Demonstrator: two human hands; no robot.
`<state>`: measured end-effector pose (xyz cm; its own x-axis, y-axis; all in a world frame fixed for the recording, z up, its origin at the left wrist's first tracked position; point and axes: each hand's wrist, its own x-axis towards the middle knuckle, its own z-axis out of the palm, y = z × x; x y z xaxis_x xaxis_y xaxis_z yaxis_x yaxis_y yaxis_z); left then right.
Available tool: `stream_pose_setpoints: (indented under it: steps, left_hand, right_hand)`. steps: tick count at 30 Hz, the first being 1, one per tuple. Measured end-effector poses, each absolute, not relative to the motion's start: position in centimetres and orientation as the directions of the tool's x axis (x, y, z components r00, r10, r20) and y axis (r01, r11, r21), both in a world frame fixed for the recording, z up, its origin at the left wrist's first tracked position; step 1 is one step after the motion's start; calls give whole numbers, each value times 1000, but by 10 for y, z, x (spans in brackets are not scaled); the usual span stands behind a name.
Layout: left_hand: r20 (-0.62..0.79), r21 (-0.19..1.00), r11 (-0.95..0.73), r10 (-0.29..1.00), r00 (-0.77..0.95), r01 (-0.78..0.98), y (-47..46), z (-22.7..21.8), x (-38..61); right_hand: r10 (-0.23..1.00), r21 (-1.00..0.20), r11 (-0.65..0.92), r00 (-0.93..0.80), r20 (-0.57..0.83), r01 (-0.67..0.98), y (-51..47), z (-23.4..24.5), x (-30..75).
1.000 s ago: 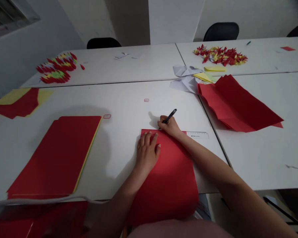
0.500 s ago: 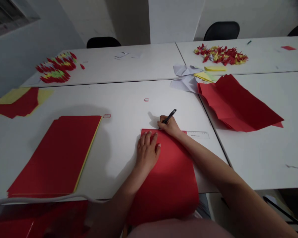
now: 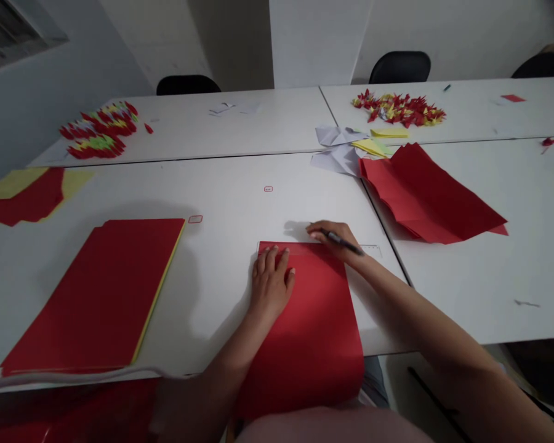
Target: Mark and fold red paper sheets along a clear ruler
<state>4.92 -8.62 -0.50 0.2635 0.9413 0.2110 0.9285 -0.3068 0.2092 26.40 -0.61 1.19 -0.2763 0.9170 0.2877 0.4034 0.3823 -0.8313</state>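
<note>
A: Doing what with the left hand (image 3: 272, 283)?

B: Resting palm-down on the red sheet (image 3: 314, 326), around 11 o'clock from its middle, with fingers stretched, slightly parted and gripping nothing.

A: And with the right hand (image 3: 345, 230)?

B: Holding a black pen (image 3: 349, 246) in curled fingers, closed round the shaft, at the sheet's far edge near 1 o'clock. Tilting it back over the hand, with one end toward 4 o'clock. Can't tell whether touching the table (image 3: 221, 283) there.

A: Placed where, that sheet?

B: Lying at the table's near side, curving down over the edge toward 6 o'clock. At its 12 o'clock side, see a ruler (image 3: 373, 250), jutting out past the corner at 1 o'clock.

A: Anything round about?

B: Look to 9 o'clock for a stack of red and yellow paper (image 3: 101, 295), between 1 and 2 for folded red paper (image 3: 429, 197), farther out at 1 for a heap of folded pieces (image 3: 397, 109), and between 10 and 11 for rows of folded pieces (image 3: 99, 130).
</note>
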Motion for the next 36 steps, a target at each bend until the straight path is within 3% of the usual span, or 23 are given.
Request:
stream_pose_setpoints:
  steps: [4,7,11,17,26,31,36]
  left_hand:
    - [225,203,-326,933,280,923,-87,-3,50]
    - [256,195,-375,912,322,906,-88,-4,52]
    - [254,137,-386,904,344,912,-90,-6,49]
    - [230,64,-239,948,219,969,-95,-4,12]
    - [239,161,-344,923,301,925,-79,1,-23]
    - [202,235,-289,948,244,928,-69,19,5]
    - [237,293,-392,913,331,872,-71,13,43]
  right_hand:
    - [819,-518,574,-466,336,635,-45,0,292]
    - [821,-442,570,-463,335,692,-61,-10,300]
    - [813,-424,581,-474,339,695,-64,-14,294]
    - [776,-382,631,-543,321,675,-59,-11,288]
    - [805,-389,592,-492,332,706,-51,-14,306]
    - [801,-423,596,-472,368,683,-50,-15,303]
    - [810,-449,581,-428,401,679,-49,-19,302]
